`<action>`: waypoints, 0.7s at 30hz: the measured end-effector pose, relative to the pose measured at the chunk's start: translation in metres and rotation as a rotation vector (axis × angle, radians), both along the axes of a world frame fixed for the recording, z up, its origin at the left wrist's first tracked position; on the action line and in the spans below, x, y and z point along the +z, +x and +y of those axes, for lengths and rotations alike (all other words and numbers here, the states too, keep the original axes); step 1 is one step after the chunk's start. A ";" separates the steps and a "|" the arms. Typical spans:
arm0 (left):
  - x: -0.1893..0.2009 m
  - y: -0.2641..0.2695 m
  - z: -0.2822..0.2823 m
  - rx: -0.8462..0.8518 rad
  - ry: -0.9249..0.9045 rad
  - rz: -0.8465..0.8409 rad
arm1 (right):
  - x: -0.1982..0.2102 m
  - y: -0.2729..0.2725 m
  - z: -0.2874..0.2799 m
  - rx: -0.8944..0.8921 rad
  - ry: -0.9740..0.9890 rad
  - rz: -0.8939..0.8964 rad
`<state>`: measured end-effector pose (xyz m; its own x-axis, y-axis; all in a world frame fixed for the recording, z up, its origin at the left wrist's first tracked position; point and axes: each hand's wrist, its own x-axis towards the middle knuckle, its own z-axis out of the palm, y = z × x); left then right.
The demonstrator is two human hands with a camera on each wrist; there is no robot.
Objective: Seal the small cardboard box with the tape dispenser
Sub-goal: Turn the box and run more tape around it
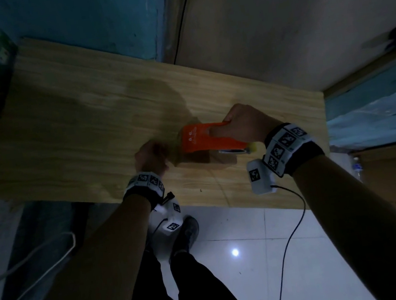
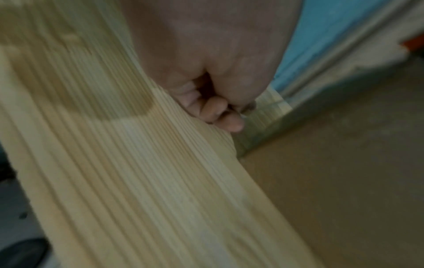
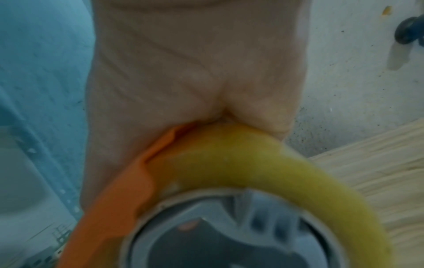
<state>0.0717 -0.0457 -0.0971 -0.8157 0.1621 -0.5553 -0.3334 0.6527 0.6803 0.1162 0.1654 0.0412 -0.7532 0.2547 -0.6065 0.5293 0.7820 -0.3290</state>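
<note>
Orange tape dispenser [image 1: 205, 137], one, gripped by right hand [image 1: 244, 124] over one box [image 1: 208, 159].

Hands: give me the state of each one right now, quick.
Left hand: fingers curled, apparently pinching something at the box's left end; too blurred to tell what.
Right hand: gripping the orange tape dispenser.

The box [image 1: 201, 159] sits mostly hidden under the dispenser [image 1: 205, 138] — at its 9 o'clock, the left hand [image 1: 151, 157] is motion-blurred, its grip unreadable.

Bare tabletop [image 1: 72, 111] left — wall [image 1: 97, 19] behind.
</note>
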 end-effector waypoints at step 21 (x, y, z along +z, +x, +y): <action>-0.011 0.023 0.018 -0.179 -0.073 0.175 | -0.006 -0.001 -0.001 0.004 0.000 0.008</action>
<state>0.0951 -0.0279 -0.1082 -0.8623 0.2768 -0.4241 -0.0899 0.7405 0.6661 0.1154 0.1641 0.0351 -0.7589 0.2517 -0.6006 0.5239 0.7838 -0.3335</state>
